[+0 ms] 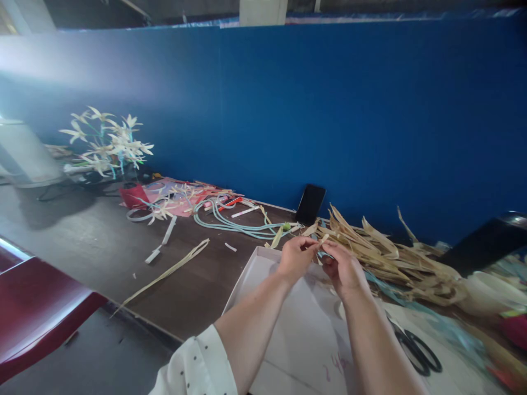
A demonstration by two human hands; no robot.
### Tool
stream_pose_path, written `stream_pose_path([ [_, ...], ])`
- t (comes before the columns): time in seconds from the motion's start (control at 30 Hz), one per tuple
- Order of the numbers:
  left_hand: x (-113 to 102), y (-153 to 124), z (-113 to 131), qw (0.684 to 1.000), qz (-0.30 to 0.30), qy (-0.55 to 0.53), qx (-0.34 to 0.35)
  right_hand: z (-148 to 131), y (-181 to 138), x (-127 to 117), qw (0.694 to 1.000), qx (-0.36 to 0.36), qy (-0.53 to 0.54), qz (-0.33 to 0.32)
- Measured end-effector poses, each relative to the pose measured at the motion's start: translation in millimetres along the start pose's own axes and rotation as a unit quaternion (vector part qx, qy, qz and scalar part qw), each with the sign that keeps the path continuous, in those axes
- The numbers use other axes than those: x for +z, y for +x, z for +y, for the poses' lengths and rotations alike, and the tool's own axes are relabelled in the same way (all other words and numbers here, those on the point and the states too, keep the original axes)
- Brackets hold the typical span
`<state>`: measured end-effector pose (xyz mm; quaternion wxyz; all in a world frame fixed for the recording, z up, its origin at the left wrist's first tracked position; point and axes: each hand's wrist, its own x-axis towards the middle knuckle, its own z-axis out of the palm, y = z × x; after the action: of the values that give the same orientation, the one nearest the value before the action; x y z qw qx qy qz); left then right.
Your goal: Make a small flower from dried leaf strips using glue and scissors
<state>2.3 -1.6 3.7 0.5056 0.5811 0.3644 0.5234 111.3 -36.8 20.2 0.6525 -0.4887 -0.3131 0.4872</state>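
Over the far edge of a shallow white box lid (284, 329), my left hand (297, 258) and my right hand (343, 269) meet fingertip to fingertip. Both are closed in a pinch around a small pale husk strip (325, 238). A bit of light blue shows just below the fingers; I cannot make out whether it belongs to the strip. Right of my right hand lies a heap of dried corn husks (370, 252). Black-handled scissors (418, 348) rest beside my right forearm, partly hidden by it.
A dark phone (310, 204) leans against the blue partition (263, 109). Light blue cords (230, 225) and a long split husk strip (173, 271) lie on the table. Husk flowers (115, 140) stand at the far left, near a red chair (41, 318). A white bowl (494, 293) sits right.
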Motion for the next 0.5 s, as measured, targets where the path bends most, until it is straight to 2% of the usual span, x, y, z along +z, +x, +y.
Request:
stream_pose_path([
  [0.5,1.6,0.0,0.4,1.0,0.004,-0.004,0.005,-0.9,-2.2,2.7,1.0,-0.006,0.009,-0.007],
])
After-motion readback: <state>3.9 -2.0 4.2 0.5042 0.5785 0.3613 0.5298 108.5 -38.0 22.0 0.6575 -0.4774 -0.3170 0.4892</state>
